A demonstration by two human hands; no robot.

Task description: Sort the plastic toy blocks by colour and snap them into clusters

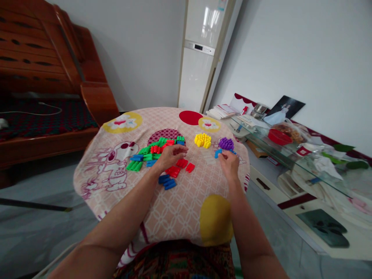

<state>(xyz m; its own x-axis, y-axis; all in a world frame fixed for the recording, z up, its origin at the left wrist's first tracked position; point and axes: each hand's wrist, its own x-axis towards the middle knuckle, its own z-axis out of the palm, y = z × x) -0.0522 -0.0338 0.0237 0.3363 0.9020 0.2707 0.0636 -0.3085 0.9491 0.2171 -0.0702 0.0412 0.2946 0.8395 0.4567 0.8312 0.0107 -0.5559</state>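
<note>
A round table under a patterned pink cloth [180, 209] carries small plastic building pieces. My left hand [171, 154] lies palm down over red pieces [182, 163], fingers curled, next to a mixed heap of green, red and blue pieces [151, 152]. Whether it grips one is hidden. My right hand [229, 162] pinches a blue piece [217, 153] just in front of a purple cluster [226, 143]. A yellow cluster [202, 140] sits to the left of the purple one. More red pieces [173, 171] and blue pieces [167, 181] lie near my left wrist.
A dark wooden bench [52, 89] stands at the left. A tall white air conditioner [200, 54] stands behind the table. At the right a glass-topped low table [293, 151] holds papers, a red bowl and a photo. Grey floor surrounds the table.
</note>
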